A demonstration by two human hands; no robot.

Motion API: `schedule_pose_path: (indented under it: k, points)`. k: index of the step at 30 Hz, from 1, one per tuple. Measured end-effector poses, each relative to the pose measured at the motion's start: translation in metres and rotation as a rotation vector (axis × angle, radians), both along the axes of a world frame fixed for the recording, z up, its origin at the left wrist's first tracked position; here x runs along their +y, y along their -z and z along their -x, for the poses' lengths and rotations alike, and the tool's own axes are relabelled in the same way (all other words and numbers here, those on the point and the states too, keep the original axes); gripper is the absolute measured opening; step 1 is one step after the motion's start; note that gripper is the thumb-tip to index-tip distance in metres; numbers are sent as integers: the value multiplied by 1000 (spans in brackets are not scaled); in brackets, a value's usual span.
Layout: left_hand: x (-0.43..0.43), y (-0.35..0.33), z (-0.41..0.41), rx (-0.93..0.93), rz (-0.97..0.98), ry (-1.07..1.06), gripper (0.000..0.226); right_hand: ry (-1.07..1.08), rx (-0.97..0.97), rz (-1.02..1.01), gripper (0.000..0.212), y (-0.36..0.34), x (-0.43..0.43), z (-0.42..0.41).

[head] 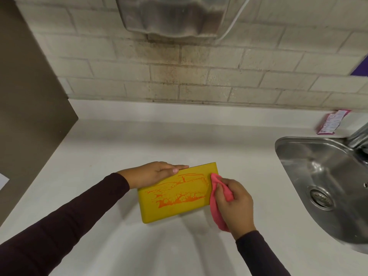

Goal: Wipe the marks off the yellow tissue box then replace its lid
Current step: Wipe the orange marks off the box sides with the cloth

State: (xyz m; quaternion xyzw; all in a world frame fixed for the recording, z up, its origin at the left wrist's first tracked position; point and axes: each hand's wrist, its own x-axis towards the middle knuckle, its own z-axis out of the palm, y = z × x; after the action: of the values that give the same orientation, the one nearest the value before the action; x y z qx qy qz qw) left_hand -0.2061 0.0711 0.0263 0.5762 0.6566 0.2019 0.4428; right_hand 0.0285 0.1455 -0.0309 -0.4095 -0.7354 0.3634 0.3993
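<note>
A smooth, rectangular yellow tissue box (175,193) with glossy orange marks (177,193) lies on the matte white bench (119,140). The left hand (153,173) rests flat, fingers together, on its far edge; the right hand (234,204) grips a crumpled pink cloth (216,198) at its right end.

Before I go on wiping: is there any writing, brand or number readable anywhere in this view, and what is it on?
No text here can be read.
Pink packet by the wall behind the sink: printed lines, too small and blurred to read.
Yellow tissue box: only orange marks, no lettering.
Pink cloth in the right hand: plain.
Wall-mounted metal unit: no label visible.
</note>
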Motion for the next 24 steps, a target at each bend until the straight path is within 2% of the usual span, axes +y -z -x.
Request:
schedule_pose_path:
  k: [3,11,17,20,24]
  points:
    - [0,1,0,10,3,2,34,77,25,111,10,-12,5,16]
    - [1,4,1,32,6,9,35,-52,-193,-154,12,-6,-9,15]
    - [1,7,0,13,-1,-1,33,65,-19,90,14,-11,0,20]
    - [2,6,1,5,0,-11,30,31,-28,52,17,-14,-3,34]
    - [2,7,1,11,-13,-18,30,-64,-137,-82,18,-5,-17,30]
